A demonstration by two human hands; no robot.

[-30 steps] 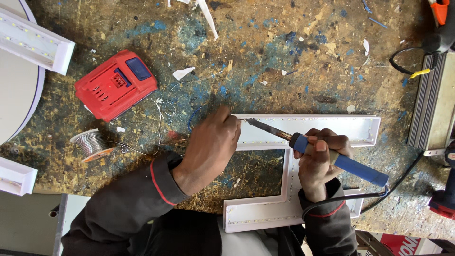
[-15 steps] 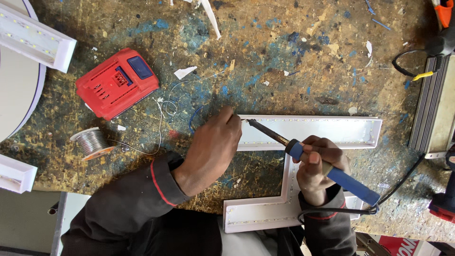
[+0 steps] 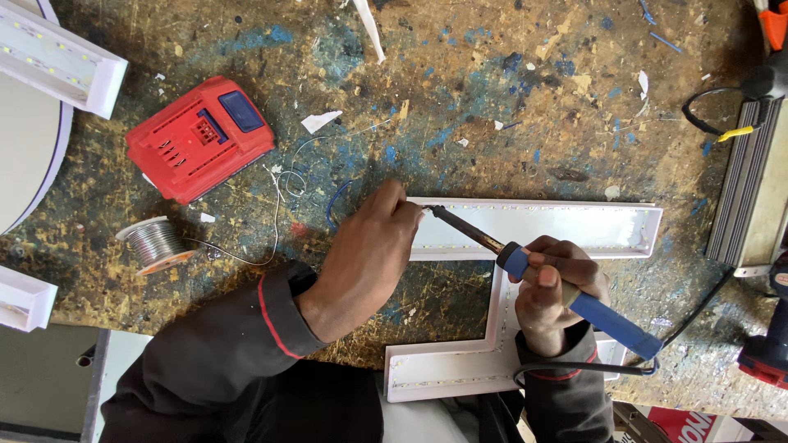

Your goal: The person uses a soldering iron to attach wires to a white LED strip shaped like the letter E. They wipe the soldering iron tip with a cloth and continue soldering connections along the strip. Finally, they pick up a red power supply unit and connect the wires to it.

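My right hand (image 3: 552,283) grips a blue-handled soldering iron (image 3: 574,295); its metal tip points up-left to the left end of a white letter-shaped channel (image 3: 574,228) lined with small LEDs. My left hand (image 3: 368,254) rests fingers-down at that same end, pinching something thin right by the iron's tip; I cannot make out what. A thin solder wire runs from a spool (image 3: 154,242) on the left toward my left hand. The iron's black cord loops off to the right.
A red power-tool battery (image 3: 199,137) lies upper left. White LED channel pieces (image 3: 61,59) sit along the left edge. A ribbed metal housing (image 3: 751,197) and a red tool (image 3: 767,357) stand at the right. The paint-spattered bench (image 3: 492,98) carries scraps.
The view has shifted slightly. My right hand has tilted the iron a little steeper, its tip staying at the channel's left end by my left fingers.
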